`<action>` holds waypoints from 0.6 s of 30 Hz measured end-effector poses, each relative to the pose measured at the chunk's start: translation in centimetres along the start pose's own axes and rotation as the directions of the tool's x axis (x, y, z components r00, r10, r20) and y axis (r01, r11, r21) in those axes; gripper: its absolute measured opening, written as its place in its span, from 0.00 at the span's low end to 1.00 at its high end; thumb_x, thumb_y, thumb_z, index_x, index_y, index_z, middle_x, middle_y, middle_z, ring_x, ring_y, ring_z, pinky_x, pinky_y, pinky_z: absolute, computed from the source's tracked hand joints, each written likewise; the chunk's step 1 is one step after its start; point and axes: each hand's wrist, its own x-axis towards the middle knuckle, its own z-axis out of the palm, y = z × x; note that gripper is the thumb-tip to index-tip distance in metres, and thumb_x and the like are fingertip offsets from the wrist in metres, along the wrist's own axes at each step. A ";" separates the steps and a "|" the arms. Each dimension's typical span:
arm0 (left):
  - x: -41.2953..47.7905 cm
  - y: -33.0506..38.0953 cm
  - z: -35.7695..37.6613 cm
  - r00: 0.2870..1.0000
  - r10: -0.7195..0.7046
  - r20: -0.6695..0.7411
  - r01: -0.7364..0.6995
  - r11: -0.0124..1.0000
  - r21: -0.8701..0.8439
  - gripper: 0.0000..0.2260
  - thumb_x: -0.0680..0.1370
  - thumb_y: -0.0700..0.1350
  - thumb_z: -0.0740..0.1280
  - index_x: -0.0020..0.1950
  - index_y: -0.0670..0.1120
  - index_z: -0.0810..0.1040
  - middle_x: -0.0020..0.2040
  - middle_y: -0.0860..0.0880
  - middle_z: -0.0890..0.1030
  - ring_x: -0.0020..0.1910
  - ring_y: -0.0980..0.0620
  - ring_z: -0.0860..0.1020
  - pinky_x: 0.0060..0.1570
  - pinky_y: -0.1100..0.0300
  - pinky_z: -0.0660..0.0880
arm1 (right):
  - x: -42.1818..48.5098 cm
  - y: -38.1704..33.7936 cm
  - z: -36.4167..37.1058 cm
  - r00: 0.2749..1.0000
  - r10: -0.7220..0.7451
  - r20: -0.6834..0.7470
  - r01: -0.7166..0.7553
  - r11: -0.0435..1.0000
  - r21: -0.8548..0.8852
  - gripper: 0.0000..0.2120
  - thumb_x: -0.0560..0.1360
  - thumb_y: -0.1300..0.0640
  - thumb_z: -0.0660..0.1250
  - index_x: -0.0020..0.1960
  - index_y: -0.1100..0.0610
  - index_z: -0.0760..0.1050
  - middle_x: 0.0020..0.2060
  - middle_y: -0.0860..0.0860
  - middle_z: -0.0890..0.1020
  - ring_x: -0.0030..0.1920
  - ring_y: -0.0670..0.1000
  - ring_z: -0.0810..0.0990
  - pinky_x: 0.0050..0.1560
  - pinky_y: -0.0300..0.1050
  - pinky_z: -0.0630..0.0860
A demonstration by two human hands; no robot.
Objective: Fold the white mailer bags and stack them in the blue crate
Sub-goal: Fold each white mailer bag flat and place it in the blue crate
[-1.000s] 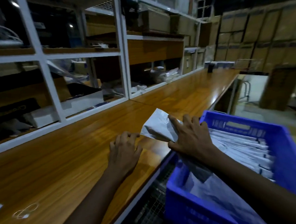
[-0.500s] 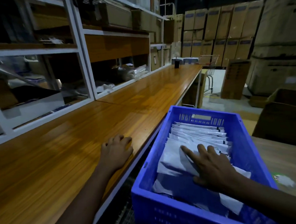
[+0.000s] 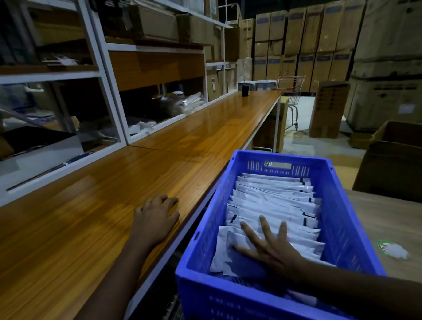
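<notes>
— Head view: what's the right hand [image 3: 271, 251] doing?
— Fingers spread straight, palm down, pressing the nearest bag [image 3: 232, 254] in the crate [image 3: 340, 221], at 5 o'clock. It grips nothing.
— And the left hand [image 3: 156, 216]?
— At 7 o'clock, flat on the bench [image 3: 85, 215] edge, fingers loosely bent, holding nothing.
— The other bags [image 3: 270, 193]?
— Packed in a row toward the crate's 12 o'clock end.
</notes>
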 end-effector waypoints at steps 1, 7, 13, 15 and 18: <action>0.0 0.0 0.0 1.000 0.001 0.000 -0.001 1.000 0.001 0.20 0.82 0.59 0.55 0.74 0.60 0.65 0.75 0.52 0.65 0.73 0.49 0.63 0.68 0.46 0.60 | 0.4 0.5 0.0 1.000 -0.006 -0.011 0.006 1.000 -0.028 0.45 0.67 0.48 0.69 0.78 0.44 0.48 0.72 0.61 0.65 0.57 0.75 0.78 0.35 0.80 0.72; 0.0 0.0 -0.1 1.000 0.002 0.003 -0.002 1.000 -0.007 0.20 0.82 0.59 0.55 0.74 0.60 0.65 0.75 0.52 0.66 0.73 0.49 0.63 0.68 0.46 0.60 | 2.3 2.2 0.7 0.994 -0.101 0.037 0.106 0.980 -0.166 0.41 0.70 0.32 0.56 0.80 0.44 0.55 0.76 0.63 0.64 0.69 0.74 0.69 0.51 0.81 0.71; 0.1 -0.1 0.1 1.000 0.004 -0.005 -0.004 1.000 -0.018 0.21 0.82 0.59 0.56 0.74 0.60 0.65 0.75 0.52 0.65 0.74 0.50 0.62 0.69 0.46 0.60 | 3.5 1.8 -0.2 0.978 -0.207 0.023 0.208 0.963 -0.174 0.45 0.64 0.31 0.54 0.78 0.47 0.61 0.75 0.66 0.64 0.71 0.70 0.69 0.60 0.78 0.68; 0.1 -0.2 0.2 1.000 0.005 0.000 -0.005 1.000 -0.026 0.21 0.82 0.59 0.56 0.75 0.60 0.65 0.75 0.51 0.65 0.74 0.50 0.62 0.69 0.46 0.60 | 4.0 1.7 -0.4 0.980 -0.195 0.050 0.200 0.969 -0.142 0.47 0.62 0.29 0.60 0.76 0.49 0.62 0.74 0.65 0.67 0.69 0.68 0.73 0.58 0.75 0.70; 0.1 -0.2 0.2 1.000 0.009 -0.001 -0.009 1.000 -0.021 0.21 0.82 0.59 0.56 0.75 0.60 0.65 0.75 0.51 0.65 0.74 0.50 0.62 0.69 0.45 0.60 | 4.2 1.6 -0.6 0.984 -0.181 -0.001 0.180 0.982 -0.059 0.52 0.54 0.25 0.68 0.71 0.51 0.65 0.70 0.63 0.74 0.64 0.65 0.78 0.55 0.69 0.76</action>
